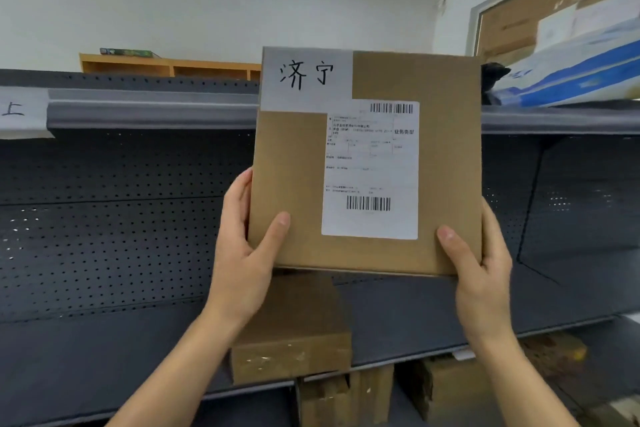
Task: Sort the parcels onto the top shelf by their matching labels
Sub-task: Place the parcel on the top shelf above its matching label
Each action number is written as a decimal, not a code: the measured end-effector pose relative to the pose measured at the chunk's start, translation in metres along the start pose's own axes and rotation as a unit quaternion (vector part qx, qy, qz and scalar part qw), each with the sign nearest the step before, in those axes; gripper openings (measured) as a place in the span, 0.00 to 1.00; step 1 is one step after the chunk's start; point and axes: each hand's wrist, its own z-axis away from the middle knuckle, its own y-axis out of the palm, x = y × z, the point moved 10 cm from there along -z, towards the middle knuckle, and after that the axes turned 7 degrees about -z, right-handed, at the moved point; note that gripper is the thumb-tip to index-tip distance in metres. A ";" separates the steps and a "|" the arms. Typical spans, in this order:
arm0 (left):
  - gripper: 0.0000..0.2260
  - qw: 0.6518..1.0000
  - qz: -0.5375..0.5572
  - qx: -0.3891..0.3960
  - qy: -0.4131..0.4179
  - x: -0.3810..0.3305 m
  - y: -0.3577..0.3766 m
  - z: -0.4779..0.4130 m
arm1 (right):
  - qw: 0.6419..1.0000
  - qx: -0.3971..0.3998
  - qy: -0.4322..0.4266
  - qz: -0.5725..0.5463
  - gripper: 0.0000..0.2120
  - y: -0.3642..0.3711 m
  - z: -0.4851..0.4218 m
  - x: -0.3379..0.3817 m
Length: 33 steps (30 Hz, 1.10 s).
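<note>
Squarely between both hands, a flat cardboard parcel (pixel 367 163) stands upright before the top shelf (pixel 152 111). Left hand (pixel 242 253) and right hand (pixel 481 274) clamp its lower corners, thumbs in front. Its handwritten label (pixel 306 78) reads 济宁 (shipping label (pixel 372 170) print too small).

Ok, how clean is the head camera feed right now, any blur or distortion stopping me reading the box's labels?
Head view: the handwritten label on the held box reads sharply; the shipping label's fine print is too soft to read. Wide-angle distortion bends the shelf edge. The lower box and the picture's edges look blurred. No glare on the labels.
</note>
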 end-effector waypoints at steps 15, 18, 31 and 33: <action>0.21 0.993 -0.069 0.071 -0.057 -0.041 0.061 -0.217 | 0.990 0.018 0.135 0.039 0.16 0.051 -0.230 0.058; 0.12 0.990 -0.094 0.080 -0.074 -0.036 0.075 -0.251 | 0.988 0.010 0.145 0.045 0.09 0.056 -0.258 0.049; 0.23 0.949 -0.173 0.202 -0.172 0.020 0.127 -0.288 | 0.965 0.006 0.198 0.172 0.25 0.045 -0.335 -0.020; 0.27 0.937 -0.205 0.225 -0.172 0.027 0.128 -0.284 | 0.959 0.014 0.211 0.186 0.21 0.046 -0.333 -0.025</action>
